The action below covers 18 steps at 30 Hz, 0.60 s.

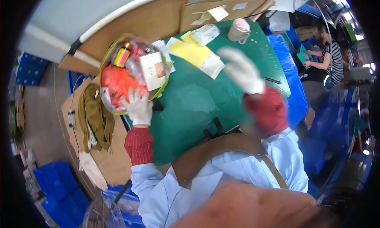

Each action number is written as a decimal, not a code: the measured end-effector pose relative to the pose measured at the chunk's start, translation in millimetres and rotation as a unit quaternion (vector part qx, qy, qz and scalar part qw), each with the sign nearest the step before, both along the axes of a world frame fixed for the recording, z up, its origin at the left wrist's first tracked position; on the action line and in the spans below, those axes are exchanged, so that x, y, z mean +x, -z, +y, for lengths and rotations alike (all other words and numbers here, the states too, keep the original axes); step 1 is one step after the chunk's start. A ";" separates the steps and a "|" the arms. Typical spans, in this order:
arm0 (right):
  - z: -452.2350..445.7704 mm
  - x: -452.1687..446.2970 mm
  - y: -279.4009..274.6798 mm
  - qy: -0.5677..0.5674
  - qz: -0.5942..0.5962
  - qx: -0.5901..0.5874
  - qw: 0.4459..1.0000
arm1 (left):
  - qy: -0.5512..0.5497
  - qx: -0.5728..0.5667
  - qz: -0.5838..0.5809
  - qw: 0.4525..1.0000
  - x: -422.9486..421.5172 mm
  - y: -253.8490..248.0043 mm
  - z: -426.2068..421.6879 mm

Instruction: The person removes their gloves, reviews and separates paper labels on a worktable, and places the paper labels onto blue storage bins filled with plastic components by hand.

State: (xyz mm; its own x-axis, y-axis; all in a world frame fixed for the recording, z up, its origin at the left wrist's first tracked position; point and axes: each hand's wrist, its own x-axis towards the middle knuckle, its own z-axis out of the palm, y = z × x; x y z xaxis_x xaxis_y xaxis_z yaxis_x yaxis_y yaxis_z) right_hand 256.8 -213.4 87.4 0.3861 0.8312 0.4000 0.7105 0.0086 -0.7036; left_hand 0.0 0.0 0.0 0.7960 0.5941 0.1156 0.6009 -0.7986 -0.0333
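Note:
My left hand [139, 108], in a white glove, lies with spread fingers against the near edge of a yellow-green-rimmed bag or basket [168, 75]. Inside are crumpled red plastic [118, 83], a white box [152, 71] and a small yellow, red and black item [122, 57]. My fingertips are beside the red plastic; nothing shows gripped in them. My right hand [242, 71], also in a white glove, is raised over the green table [190, 105]. Motion smears its fingers, and no held thing can be made out. Yellow and white papers [192, 54] lie just left of it.
A lidded cup [239, 31] stands at the table's back. Brown cloth [95, 115] lies on cardboard at the left, above blue crates [59, 182] on the floor. Blue plastic [291, 83] hangs off the right side. Another person [334, 60] sits at the far right, holding something green.

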 end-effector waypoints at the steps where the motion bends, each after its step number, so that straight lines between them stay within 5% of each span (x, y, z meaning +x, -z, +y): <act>1: -11.9 4.3 38.9 0.056 -0.153 -0.114 0.980 | -0.003 0.023 -0.031 0.999 1.9 6.3 7.7; 4: -61.2 4.2 131.4 0.161 -0.163 -0.335 0.914 | -0.010 0.131 -0.203 0.970 -9.5 33.2 47.6; 6: -89.7 1.8 160.2 0.218 -0.114 -0.443 0.862 | -0.079 0.056 -0.302 0.949 -18.8 31.1 73.3; 8: -118.9 -0.4 191.7 0.261 -0.072 -0.491 0.828 | -0.218 -0.040 -0.277 0.935 -22.0 14.7 88.4; 10: -132.2 -2.8 199.2 0.252 -0.114 -0.502 0.820 | -0.207 -0.139 -0.324 0.913 -23.8 8.2 97.1; 18: -122.4 -15.5 192.8 0.256 -0.129 -0.507 0.813 | -0.251 -0.191 -0.381 0.869 -25.3 37.9 102.6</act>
